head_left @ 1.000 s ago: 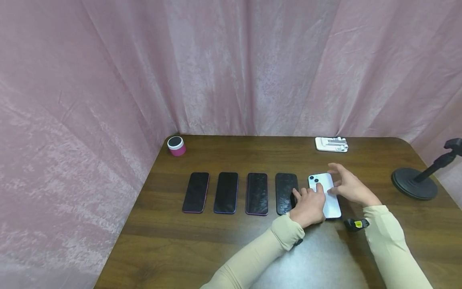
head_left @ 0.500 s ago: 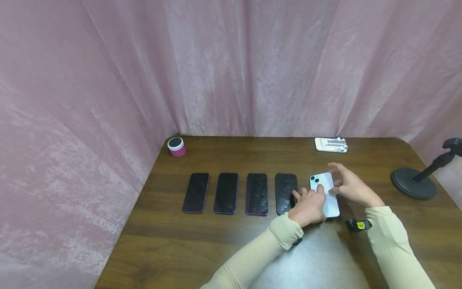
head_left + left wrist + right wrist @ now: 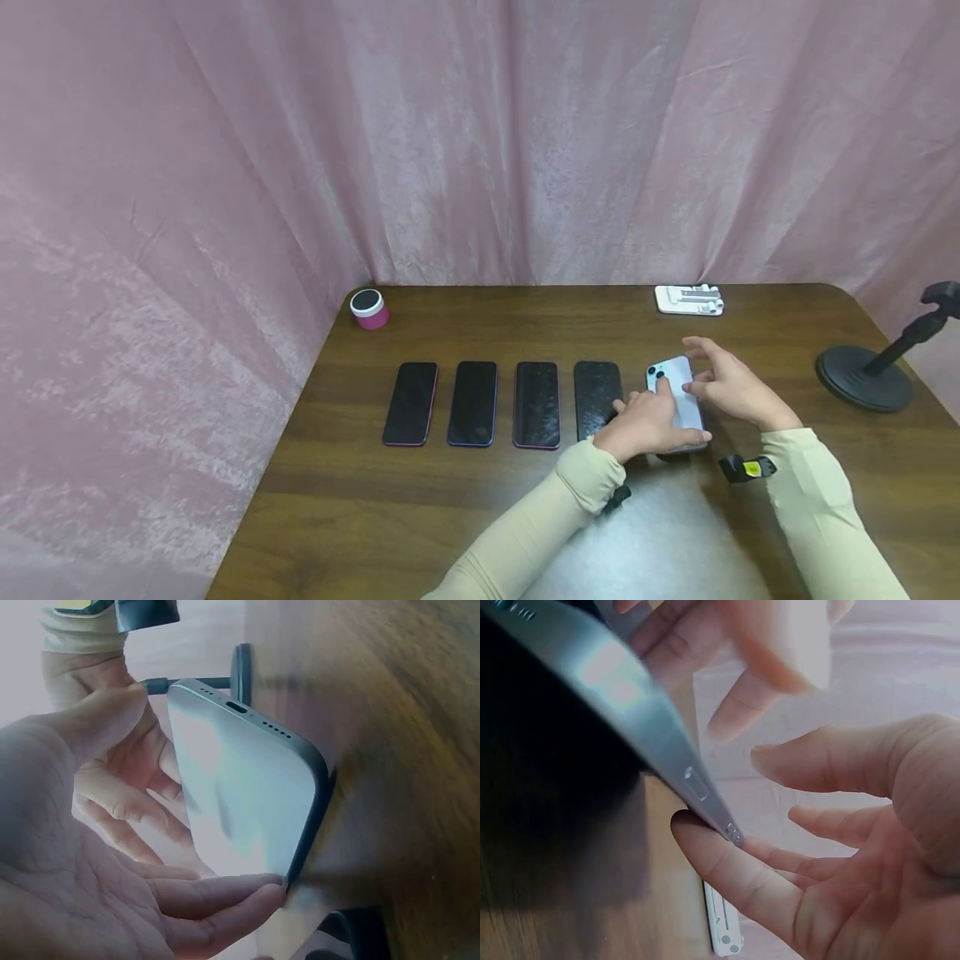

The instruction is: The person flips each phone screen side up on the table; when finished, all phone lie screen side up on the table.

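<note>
A pale blue smartphone [image 3: 683, 400] lies back side up at the right end of the row, tilted, with its charging-port end raised in the left wrist view. My left hand [image 3: 643, 421] spans it from the left. The fingertips [image 3: 274, 889] touch one long edge, while the thumb [image 3: 131, 697] stretches out beside the port-end corner. At the opposite edge is my right hand [image 3: 735, 390]. Its index finger [image 3: 727, 859] lies under the phone's edge in the right wrist view, with the right thumb [image 3: 810, 757] apart above it. The phone's underside is dark.
Several dark phones lie face up in a row to the left, among them the nearest phone [image 3: 596, 392], partly covered by my left hand. A pink jar [image 3: 369, 308], a white folding stand [image 3: 689, 300] and a black stand [image 3: 864, 377] stand on the wooden table [image 3: 337, 517].
The pale blue phone has shifted slightly right and its near end tilts up more. My left thumb, hidden before, now reaches across the near end. My right hand stays almost in place.
</note>
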A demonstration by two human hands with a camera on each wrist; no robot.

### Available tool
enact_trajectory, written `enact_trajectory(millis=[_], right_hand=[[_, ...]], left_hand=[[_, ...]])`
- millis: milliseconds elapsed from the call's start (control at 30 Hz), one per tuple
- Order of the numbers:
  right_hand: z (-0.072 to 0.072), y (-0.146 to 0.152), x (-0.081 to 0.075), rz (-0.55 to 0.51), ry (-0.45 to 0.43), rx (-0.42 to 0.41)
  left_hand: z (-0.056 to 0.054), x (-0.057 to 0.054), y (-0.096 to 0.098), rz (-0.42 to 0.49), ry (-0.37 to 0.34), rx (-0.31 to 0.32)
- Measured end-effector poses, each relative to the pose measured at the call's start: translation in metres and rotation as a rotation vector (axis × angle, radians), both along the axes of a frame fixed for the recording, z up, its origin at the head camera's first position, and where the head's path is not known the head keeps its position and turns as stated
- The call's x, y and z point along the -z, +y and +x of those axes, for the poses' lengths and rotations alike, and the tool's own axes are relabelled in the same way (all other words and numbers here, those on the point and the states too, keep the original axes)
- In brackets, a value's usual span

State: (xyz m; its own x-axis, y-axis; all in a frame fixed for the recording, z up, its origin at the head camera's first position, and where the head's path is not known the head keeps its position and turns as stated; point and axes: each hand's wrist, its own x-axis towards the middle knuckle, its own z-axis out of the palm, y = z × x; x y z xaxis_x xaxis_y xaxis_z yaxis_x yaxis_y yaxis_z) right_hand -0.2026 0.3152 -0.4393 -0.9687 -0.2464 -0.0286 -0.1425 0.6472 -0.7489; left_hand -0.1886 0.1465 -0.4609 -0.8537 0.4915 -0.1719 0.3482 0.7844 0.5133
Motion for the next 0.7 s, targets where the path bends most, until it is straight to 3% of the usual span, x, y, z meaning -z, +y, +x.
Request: enact_trajectory(millis=[400,700], right_hand=[[-0.001,-0.005,-0.006,0.005,0.022,-0.021],[-0.002,-0.012,-0.006,-0.048,0.022,-0.038]], left_hand=[[-0.003,-0.006,-0.001,0.177,-0.126,-0.050],[-0.006,-0.006,-0.003,0.173,-0.127,-0.065]])
